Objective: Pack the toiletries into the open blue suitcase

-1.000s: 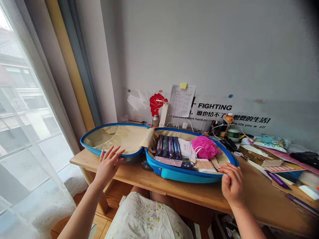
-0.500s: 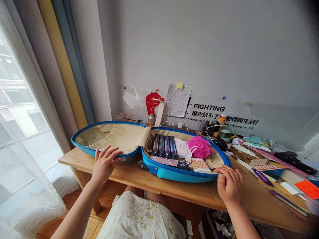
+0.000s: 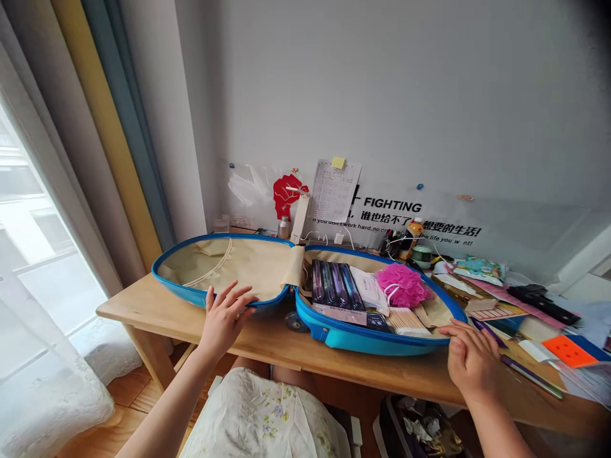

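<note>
A blue suitcase (image 3: pixel 382 343) lies opened flat on the wooden desk, both halves lined in beige. My left hand (image 3: pixel 226 318) rests its spread fingers on the front rim of the left half, which holds only a lining strap. At the right end of the other half, my right hand (image 3: pixel 472 356) has its fingers curled at the rim, thumb below. In that half are a pack of toothbrushes (image 3: pixel 337 284), a white packet (image 3: pixel 368 287), a pink bath puff (image 3: pixel 403 285), a bundle of cotton swabs (image 3: pixel 408 322) and a dark packet (image 3: pixel 377 322).
Behind the suitcase stand a small bottle (image 3: pixel 284 227), a white upright lamp (image 3: pixel 300 219) and a bottle with an orange cap (image 3: pixel 413 236). Papers, pens and an orange item (image 3: pixel 569 351) clutter the desk's right side. Below it is a bin (image 3: pixel 382 423) with crumpled waste.
The suitcase has shifted to the right along the desk, and both my hands have moved right with it. The view has turned slightly. The contents stay in the right half.
</note>
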{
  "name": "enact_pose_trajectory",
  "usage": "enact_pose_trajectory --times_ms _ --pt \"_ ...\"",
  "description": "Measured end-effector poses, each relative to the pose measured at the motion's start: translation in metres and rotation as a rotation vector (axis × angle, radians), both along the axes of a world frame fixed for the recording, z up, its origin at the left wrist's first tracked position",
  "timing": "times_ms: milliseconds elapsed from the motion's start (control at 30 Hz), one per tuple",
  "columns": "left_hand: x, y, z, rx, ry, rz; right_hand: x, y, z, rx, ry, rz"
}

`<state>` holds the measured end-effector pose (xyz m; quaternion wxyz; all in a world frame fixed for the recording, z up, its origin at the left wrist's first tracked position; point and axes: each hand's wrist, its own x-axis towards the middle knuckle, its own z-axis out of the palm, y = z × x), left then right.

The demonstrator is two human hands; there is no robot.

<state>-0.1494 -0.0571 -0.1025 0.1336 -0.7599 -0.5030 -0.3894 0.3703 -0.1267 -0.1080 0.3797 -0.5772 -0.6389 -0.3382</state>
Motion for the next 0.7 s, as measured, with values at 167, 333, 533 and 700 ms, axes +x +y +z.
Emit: enact_pose_trajectory --times_ms 167,333,533,700 --pt "0.028 -0.002 0.002 0.017 0.009 -0.065 0.015 -0.005 0.026 -0.067 0.109 -0.084" --pt "0.053 -0.006 0.001 0.019 0.009 -0.111 -0.004 0.005 0.067 -0.279 0.312 -0.104" --pt "0.075 -0.011 0.003 0.005 0.018 -0.152 -0.046 0.035 0.093 -0.776 0.378 -0.156" --pt "0.064 -0.009 0.003 -0.001 0.097 -0.219 -0.063 0.061 0.096 -0.890 0.268 -0.231"
